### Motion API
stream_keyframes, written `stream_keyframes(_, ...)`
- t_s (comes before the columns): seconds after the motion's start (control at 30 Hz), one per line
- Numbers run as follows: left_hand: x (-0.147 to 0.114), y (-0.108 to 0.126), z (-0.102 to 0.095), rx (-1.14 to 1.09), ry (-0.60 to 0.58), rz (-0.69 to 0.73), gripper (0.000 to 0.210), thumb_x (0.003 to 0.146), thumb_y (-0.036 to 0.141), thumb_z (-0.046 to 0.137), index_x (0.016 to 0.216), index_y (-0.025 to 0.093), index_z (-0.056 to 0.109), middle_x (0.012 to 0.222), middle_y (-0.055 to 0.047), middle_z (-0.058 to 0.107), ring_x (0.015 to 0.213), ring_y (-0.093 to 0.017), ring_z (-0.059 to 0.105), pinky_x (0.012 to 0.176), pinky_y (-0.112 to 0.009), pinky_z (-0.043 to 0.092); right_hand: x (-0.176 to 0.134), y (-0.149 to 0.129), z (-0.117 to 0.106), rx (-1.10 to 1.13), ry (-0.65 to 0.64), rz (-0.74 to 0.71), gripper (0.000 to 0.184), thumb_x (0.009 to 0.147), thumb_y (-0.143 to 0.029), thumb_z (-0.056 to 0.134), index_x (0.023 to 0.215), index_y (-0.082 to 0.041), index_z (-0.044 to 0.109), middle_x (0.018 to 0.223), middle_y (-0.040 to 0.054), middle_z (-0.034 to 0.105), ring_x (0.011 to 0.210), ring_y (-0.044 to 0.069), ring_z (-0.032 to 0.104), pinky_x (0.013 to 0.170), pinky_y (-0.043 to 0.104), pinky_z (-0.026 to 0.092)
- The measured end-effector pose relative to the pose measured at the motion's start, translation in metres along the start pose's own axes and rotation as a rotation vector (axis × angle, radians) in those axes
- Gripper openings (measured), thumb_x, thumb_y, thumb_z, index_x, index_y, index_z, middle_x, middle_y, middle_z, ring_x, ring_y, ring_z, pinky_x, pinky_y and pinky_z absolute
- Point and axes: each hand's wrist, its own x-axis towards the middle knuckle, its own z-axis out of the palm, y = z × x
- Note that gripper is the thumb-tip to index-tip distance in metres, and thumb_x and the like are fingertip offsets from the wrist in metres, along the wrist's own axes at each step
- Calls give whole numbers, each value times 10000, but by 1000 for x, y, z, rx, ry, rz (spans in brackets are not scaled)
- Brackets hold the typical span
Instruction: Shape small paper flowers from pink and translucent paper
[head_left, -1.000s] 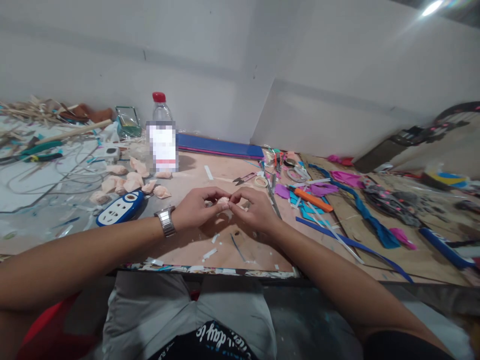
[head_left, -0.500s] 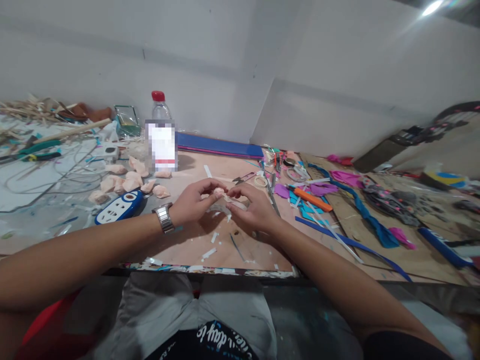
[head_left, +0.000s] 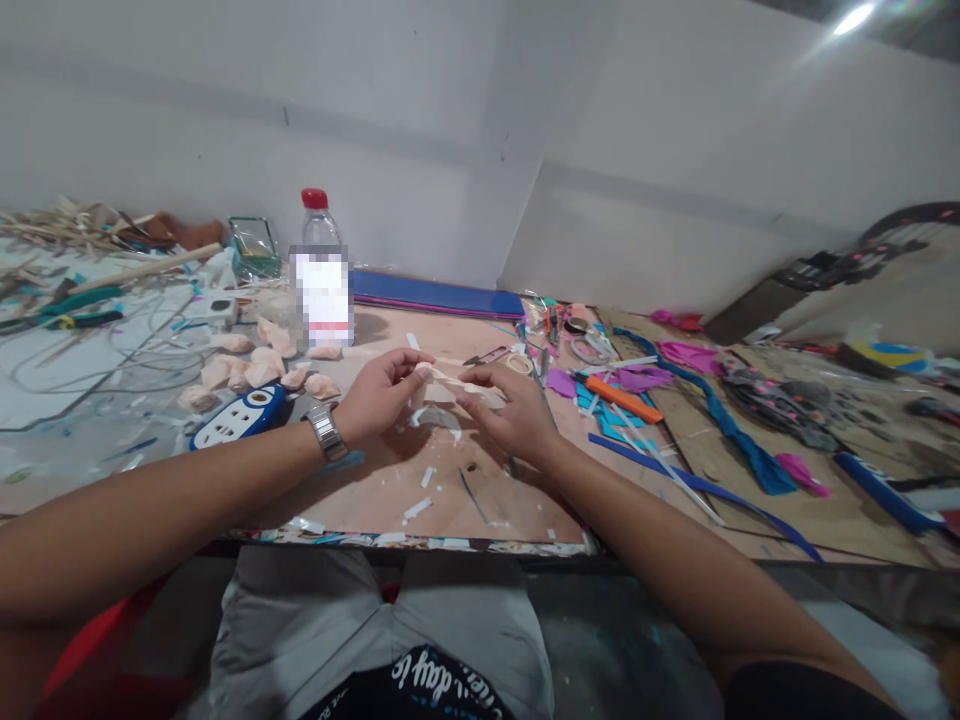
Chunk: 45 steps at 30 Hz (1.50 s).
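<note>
A pale peach strip, apparently crepe paper (head_left: 448, 382), stretches between both hands just above the board. My left hand (head_left: 384, 392) pinches its left end between thumb and fingertips. On the other side, my right hand (head_left: 516, 408) grips the strip with thumb and fingers, covering part of it. Under the strip lies a curled whitish piece (head_left: 436, 415), its material unclear. Several folded peach paper pieces (head_left: 264, 368) are heaped left of my left hand, near a blue and white power strip (head_left: 244, 412).
A bottle with a red cap (head_left: 315, 200) stands at the back left, by a blue flat strip (head_left: 439, 292). Small scissors (head_left: 487, 355), a tape roll (head_left: 520, 364) and an orange cutter (head_left: 622, 400) lie to the right. Pliers (head_left: 75, 302) and wire are far left.
The small peach bundle earlier at my left fingertips now shows as a longer strip drawn out between my hands. My hands are slightly farther apart.
</note>
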Motion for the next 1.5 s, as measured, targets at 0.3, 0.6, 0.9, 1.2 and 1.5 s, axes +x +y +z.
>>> stream_keyframes(0.3,-2,5,1,-12,1,34,518,888,615,757,1128,161,685,899,-40,729,668,-101,591,569,-215,453,0,1,-3,-39,42,-4,245,1024,-438,629,974,-223,736,924,59,785,858,221,723,804,359,534)
stream_keyframes(0.6,-4,9,4,-34,12,32,552,855,626,787,1119,152,686,921,-53,731,737,-127,628,611,-232,517,1,1,-3,-37,73,2,158,1005,-349,636,979,-229,736,949,55,789,885,221,719,838,356,551)
stream_keyframes(0.9,-4,8,2,-48,-25,60,520,874,600,782,1132,156,697,1033,-86,756,830,-151,673,713,-269,559,1,2,-3,-47,93,38,172,998,-360,637,939,-231,733,903,55,779,842,221,704,806,359,553)
stream_keyframes(1.2,-6,8,3,-14,-53,56,560,872,632,770,1148,153,689,1016,-80,745,801,-152,654,699,-265,540,1,1,-3,-32,85,46,225,1002,-405,653,909,-224,748,891,58,790,834,221,722,799,355,543)
stream_keyframes(1.5,-8,11,5,13,-137,123,491,940,600,709,1157,161,675,1087,-91,735,895,-165,673,802,-276,532,1,1,-4,19,89,128,249,970,-420,668,852,-216,747,832,47,780,771,208,700,747,335,532)
